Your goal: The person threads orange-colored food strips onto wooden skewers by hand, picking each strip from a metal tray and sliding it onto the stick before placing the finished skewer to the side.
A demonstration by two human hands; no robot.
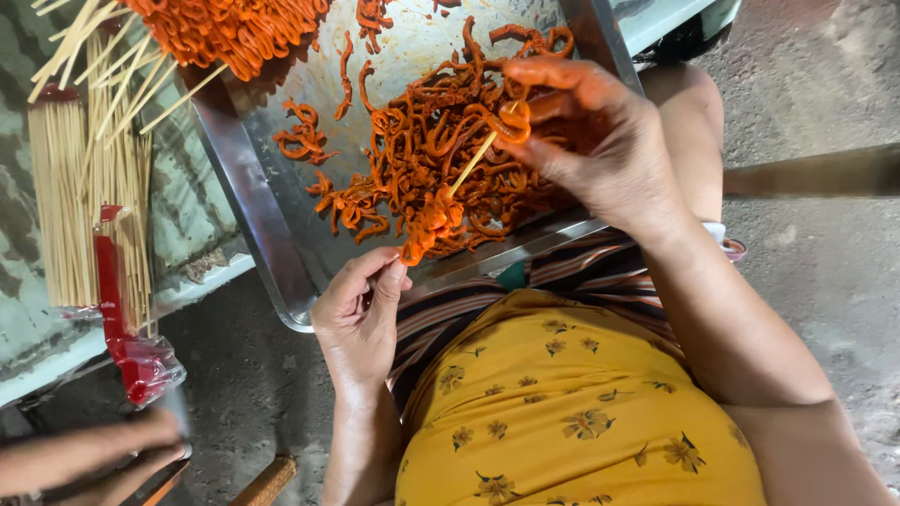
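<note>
The left hand (361,314) pinches the skewer's (472,161) loaded lower end over the tray (272,244), steadying it, while the right hand (600,141) grips an orange strip (511,120), threading it onto the tip.

Left hand (361,314) raised from the lower edge of the view, wrist straight, thumb and forefinger pinched together at the tips, other fingers curled loosely. Right hand (600,141) reaching further forward, forearm coming in from the lower right, fingers bent inward, fingertips pinched close together.
</note>
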